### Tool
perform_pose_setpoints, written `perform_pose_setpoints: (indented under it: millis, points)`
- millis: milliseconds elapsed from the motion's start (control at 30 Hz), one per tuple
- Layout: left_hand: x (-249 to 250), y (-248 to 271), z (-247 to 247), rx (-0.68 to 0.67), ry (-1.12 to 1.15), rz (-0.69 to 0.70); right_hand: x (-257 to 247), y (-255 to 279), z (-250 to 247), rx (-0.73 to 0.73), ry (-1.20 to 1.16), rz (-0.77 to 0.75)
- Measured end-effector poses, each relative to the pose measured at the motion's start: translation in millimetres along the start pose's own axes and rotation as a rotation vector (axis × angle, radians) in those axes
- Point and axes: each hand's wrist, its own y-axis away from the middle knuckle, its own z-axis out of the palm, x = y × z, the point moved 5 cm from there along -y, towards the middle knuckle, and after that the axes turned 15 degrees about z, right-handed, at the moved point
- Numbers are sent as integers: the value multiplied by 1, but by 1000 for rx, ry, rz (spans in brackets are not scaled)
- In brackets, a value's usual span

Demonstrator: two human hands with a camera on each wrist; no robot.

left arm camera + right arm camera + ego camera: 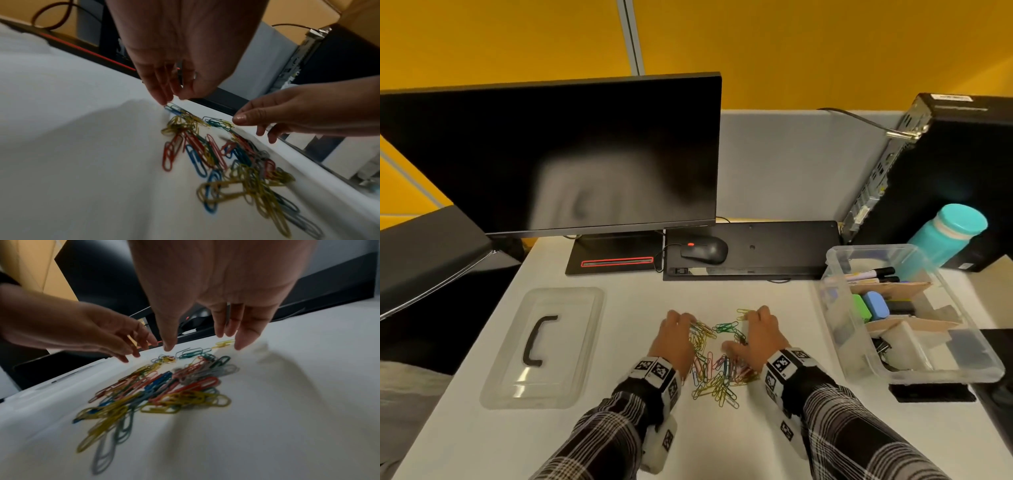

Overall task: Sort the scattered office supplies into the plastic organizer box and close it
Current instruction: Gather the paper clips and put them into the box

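Observation:
A loose pile of coloured paper clips [717, 366] [216, 155] [164, 386] lies on the white table in front of me. My left hand [678, 325] [174, 97] is at the pile's far left edge, fingers straight and pointing down, tips touching a blue clip. My right hand [756, 325] [203, 340] spreads open over the far right edge, fingertips [239, 345] by a yellow clip [223, 343]. Neither hand holds anything. The clear plastic organizer box [839, 325] stands open on the right, with cardboard dividers, markers, green and blue blocks and black binder clips inside.
The box's clear lid [544, 346] with a black handle lies flat on the left. Behind are a dark monitor [571, 154], a black mouse [705, 250] and an upturned keyboard [774, 253]. A computer tower [945, 164] and a teal bottle [945, 233] stand at the back right.

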Motion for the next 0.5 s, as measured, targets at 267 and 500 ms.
perform_pose_setpoints:
  millis: [267, 500]
  points:
    - [-4, -6, 17, -324, -143, 136, 0, 2, 24, -200, 222, -52]
    - [7, 24, 26, -273, -24, 226, 17, 32, 17, -191, 90, -292]
